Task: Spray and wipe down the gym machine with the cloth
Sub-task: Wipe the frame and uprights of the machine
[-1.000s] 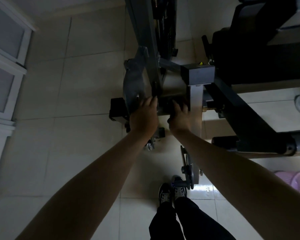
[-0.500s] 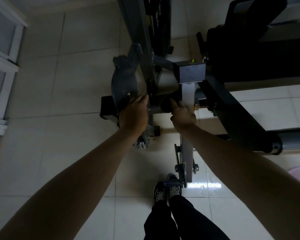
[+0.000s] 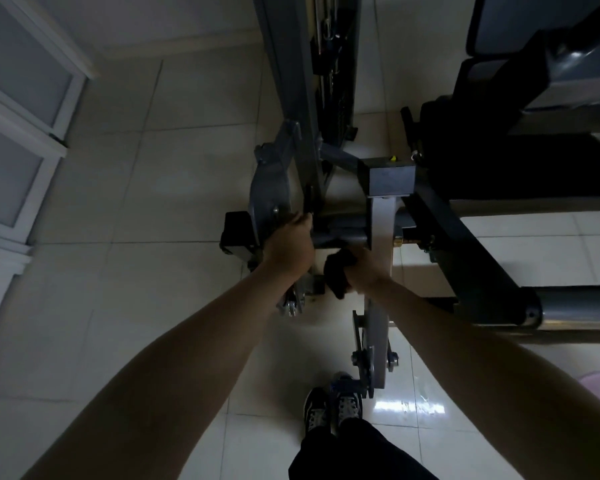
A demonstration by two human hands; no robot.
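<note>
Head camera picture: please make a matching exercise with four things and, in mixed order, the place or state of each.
Things:
1. left hand
2. cloth
3. shoes
4. yellow mark

Places or states:
A. on the dark block on top of the machine
B. held in the right hand
C. gripping the grey metal plate
D. on the floor tiles, bottom centre

Pairs: 1-C, 2-B, 3-D, 4-A

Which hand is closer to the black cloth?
The right. The right hand is closed around the black cloth, just below the machine's horizontal bar. The left hand grips the frame to the cloth's left, not touching it.
</note>
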